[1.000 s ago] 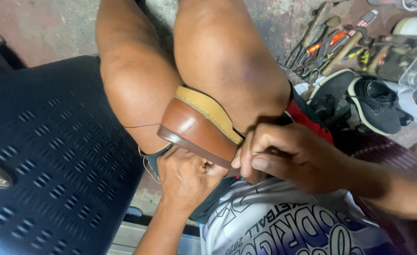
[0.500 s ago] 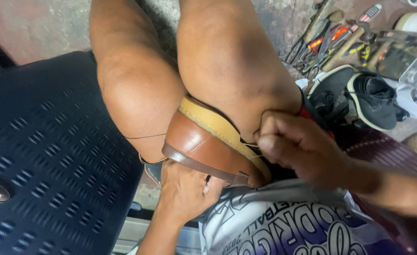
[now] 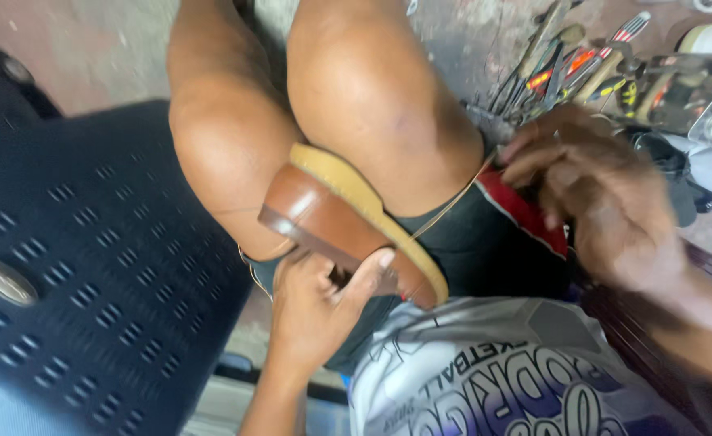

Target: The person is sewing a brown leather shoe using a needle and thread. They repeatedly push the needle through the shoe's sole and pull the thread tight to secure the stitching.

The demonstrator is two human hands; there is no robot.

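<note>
Head view: I am watching the brown leather shoe with a tan rubber sole [image 3: 348, 230] lying wedged between the two bare knees, sole edge facing up. I am seeing the left hand [image 3: 320, 311] gripping the shoe from below, its fingers curling around the upper and the thumb [image 3: 372, 270] pressing against the side near the sole. I am seeing the right hand [image 3: 594, 190] hovering well apart from the shoe, to the right, its fingers [image 3: 534, 153] pinching together on a thin tan thread [image 3: 449, 206] that is running taut from the sole edge up to that hand. A dark blue perforated plastic seat [image 3: 81, 266] is lying to the left, and a cluster of metal hand tools [image 3: 570, 69] is lying on the ground behind the right hand.
</note>
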